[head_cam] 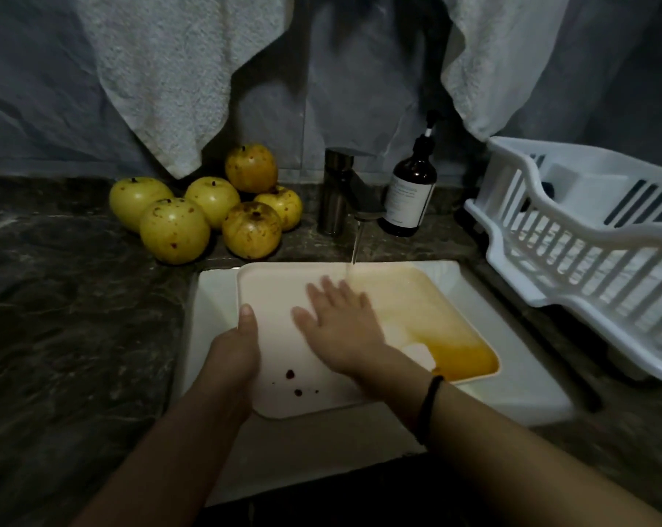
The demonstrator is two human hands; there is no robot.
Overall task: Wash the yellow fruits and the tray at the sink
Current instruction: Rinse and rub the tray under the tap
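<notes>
The cream rectangular plastic tray (280,298) is smooth and satin, wet, with an orange-yellow film over its right part and dark red specks near the front. The square white sink (519,359) is smooth and glossy, ceramic in look. The dark veined stone countertop (74,317) is polished, with a faint sheen. The short metal tap (335,192) has a brushed, dull grey finish. The round yellow fruits (174,230) have smooth, waxy, brown-speckled skin. The amber pump bottle (411,192) is glossy, glass or plastic not determinable, with a pale matt label. The white slatted plastic dish rack (573,237) is smooth and semi-gloss. The white terry-cloth towels (177,70) have a rough looped pile. The grey backdrop sheet (36,89) is creased and matt.
</notes>
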